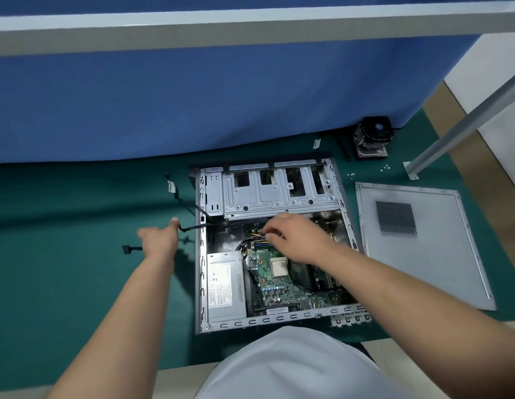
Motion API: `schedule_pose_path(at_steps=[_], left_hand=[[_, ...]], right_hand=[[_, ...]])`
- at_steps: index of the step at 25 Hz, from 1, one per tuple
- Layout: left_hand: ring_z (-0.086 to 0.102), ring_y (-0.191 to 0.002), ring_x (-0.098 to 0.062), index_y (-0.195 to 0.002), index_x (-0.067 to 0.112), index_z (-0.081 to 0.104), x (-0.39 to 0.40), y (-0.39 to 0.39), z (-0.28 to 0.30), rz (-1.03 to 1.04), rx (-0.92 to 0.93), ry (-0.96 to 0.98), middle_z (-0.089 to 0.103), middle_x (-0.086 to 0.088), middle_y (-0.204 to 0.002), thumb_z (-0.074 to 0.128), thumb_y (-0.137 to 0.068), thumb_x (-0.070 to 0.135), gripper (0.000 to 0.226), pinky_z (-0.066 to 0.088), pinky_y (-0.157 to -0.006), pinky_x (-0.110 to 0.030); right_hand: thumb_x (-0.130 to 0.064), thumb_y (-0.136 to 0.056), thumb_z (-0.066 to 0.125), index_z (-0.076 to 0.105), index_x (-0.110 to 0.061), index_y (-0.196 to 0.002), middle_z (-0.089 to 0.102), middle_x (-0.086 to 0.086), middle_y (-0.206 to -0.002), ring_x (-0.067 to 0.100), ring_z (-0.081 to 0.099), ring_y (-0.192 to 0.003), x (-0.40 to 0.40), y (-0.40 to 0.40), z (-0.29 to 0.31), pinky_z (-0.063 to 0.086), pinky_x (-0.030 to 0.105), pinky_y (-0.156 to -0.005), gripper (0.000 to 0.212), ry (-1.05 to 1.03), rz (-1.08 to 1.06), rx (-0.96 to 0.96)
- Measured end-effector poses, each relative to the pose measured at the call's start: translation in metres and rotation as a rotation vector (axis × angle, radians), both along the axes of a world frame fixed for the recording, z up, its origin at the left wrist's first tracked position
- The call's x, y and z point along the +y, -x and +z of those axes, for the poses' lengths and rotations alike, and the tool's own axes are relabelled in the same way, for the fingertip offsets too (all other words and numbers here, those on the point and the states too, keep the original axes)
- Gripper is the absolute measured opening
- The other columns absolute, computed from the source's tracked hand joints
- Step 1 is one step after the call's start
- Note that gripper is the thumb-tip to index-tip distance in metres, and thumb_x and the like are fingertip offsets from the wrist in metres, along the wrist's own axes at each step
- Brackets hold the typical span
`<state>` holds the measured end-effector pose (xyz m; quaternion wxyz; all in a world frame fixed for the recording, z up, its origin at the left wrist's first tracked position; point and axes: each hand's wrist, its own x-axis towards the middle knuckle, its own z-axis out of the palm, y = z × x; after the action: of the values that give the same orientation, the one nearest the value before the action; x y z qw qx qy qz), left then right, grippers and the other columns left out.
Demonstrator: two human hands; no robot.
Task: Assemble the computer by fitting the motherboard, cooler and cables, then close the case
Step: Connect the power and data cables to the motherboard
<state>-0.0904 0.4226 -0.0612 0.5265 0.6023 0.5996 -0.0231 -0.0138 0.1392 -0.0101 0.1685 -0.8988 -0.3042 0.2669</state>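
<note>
An open computer case (202, 254) lies flat on the green mat. The green motherboard (279, 289) sits inside it with a bare CPU (279, 267) showing, and the grey power supply (226, 286) is at the lower left. My right hand (296, 237) reaches into the case and pinches the bundle of yellow and black power wires (257, 239) above the board. My left hand (159, 240) is outside the case to the left and holds a black cable (193, 227) that runs out over the case's side. The cooler (372, 138) stands at the back right of the mat.
The grey side panel (440, 254) lies flat to the right of the case. Small screws (384, 167) are scattered near the cooler. A black connector (126, 249) lies on the mat at the left. A blue partition stands behind, and a metal post foot (410, 171) is at the right.
</note>
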Motion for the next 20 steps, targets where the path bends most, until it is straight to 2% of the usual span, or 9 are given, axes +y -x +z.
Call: schedule_pose_path(at_steps=[1, 3, 5, 7, 11, 13, 16, 19, 20], left_hand=[[0.055, -0.122, -0.037, -0.127, 0.012, 0.047, -0.004, 0.002, 0.002, -0.053, -0.045, -0.161, 0.052, -0.016, -0.135, 0.070, -0.095, 0.039, 0.048, 0.048, -0.100, -0.045], [0.043, -0.129, -0.030, -0.119, 0.020, 0.056, -0.013, 0.007, 0.005, -0.258, -0.205, -0.403, 0.046, -0.005, -0.133, 0.066, -0.096, 0.035, 0.029, 0.037, -0.102, -0.035], [0.042, -0.126, -0.023, -0.118, 0.026, 0.061, -0.021, 0.013, 0.005, -0.513, -0.279, -0.437, 0.046, 0.004, -0.125, 0.060, -0.098, 0.033, 0.021, 0.034, -0.102, -0.033], [0.050, -0.119, -0.020, -0.127, 0.028, 0.057, -0.026, 0.017, 0.005, -0.636, -0.238, -0.340, 0.051, 0.003, -0.124, 0.058, -0.099, 0.043, 0.032, 0.039, -0.100, -0.036], [0.059, -0.119, -0.026, -0.138, 0.018, 0.055, -0.037, 0.008, 0.006, -0.552, -0.157, -0.279, 0.065, -0.006, -0.131, 0.052, -0.098, 0.061, 0.058, 0.045, -0.096, -0.037], [0.059, -0.123, -0.029, -0.142, 0.019, 0.055, -0.037, -0.004, 0.010, -0.517, -0.118, -0.318, 0.065, -0.007, -0.134, 0.054, -0.097, 0.062, 0.062, 0.046, -0.105, -0.044], [0.056, -0.131, -0.028, -0.140, 0.018, 0.061, -0.040, -0.013, 0.014, -0.481, -0.171, -0.426, 0.063, -0.005, -0.139, 0.063, -0.097, 0.046, 0.052, 0.041, -0.113, -0.048], [0.055, -0.125, -0.026, -0.117, 0.017, 0.073, -0.044, -0.012, 0.016, -0.416, -0.331, -0.520, 0.065, -0.001, -0.125, 0.068, -0.095, 0.026, 0.024, 0.039, -0.105, -0.033], [0.054, -0.122, -0.024, -0.108, 0.020, 0.073, -0.046, -0.011, 0.017, -0.421, -0.364, -0.557, 0.066, 0.004, -0.116, 0.068, -0.095, 0.024, 0.014, 0.037, -0.102, -0.032]], right_hand=[[-0.035, -0.104, 0.050, 0.065, -0.025, -0.128, 0.062, -0.005, -0.128, 0.014, 0.058, -0.113, 0.009, 0.003, -0.002, 0.051, 0.038, -0.098, 0.031, -0.012, 0.009, 0.013], [-0.034, -0.103, 0.051, 0.065, -0.024, -0.128, 0.060, -0.005, -0.128, 0.015, 0.058, -0.112, 0.022, 0.009, -0.006, 0.051, 0.039, -0.097, 0.030, -0.027, 0.012, 0.051], [-0.033, -0.103, 0.051, 0.065, -0.022, -0.128, 0.058, -0.003, -0.130, 0.017, 0.058, -0.113, 0.031, 0.013, -0.008, 0.051, 0.040, -0.096, 0.031, -0.034, 0.017, 0.075], [-0.033, -0.103, 0.051, 0.065, -0.021, -0.128, 0.058, -0.002, -0.130, 0.018, 0.058, -0.113, 0.040, 0.015, -0.008, 0.052, 0.041, -0.096, 0.031, -0.042, 0.030, 0.072], [-0.032, -0.102, 0.053, 0.065, -0.020, -0.129, 0.057, -0.001, -0.132, 0.019, 0.057, -0.116, 0.053, 0.019, -0.009, 0.051, 0.041, -0.097, 0.032, -0.035, 0.044, 0.088], [-0.029, -0.101, 0.053, 0.061, -0.017, -0.136, 0.052, -0.002, -0.139, 0.020, 0.052, -0.124, 0.054, 0.024, -0.013, 0.048, 0.040, -0.103, 0.038, -0.033, 0.028, 0.076], [-0.029, -0.102, 0.051, 0.050, -0.013, -0.148, 0.043, 0.001, -0.152, 0.024, 0.045, -0.136, 0.052, 0.029, -0.019, 0.041, 0.040, -0.113, 0.048, -0.008, -0.007, 0.027], [-0.031, -0.103, 0.052, 0.050, -0.013, -0.148, 0.041, 0.002, -0.155, 0.024, 0.045, -0.137, 0.043, 0.035, -0.023, 0.039, 0.039, -0.115, 0.049, 0.009, -0.006, 0.050], [-0.031, -0.103, 0.052, 0.052, -0.014, -0.147, 0.043, 0.002, -0.153, 0.024, 0.047, -0.136, 0.039, 0.036, -0.023, 0.040, 0.039, -0.114, 0.047, 0.007, -0.011, 0.070]])
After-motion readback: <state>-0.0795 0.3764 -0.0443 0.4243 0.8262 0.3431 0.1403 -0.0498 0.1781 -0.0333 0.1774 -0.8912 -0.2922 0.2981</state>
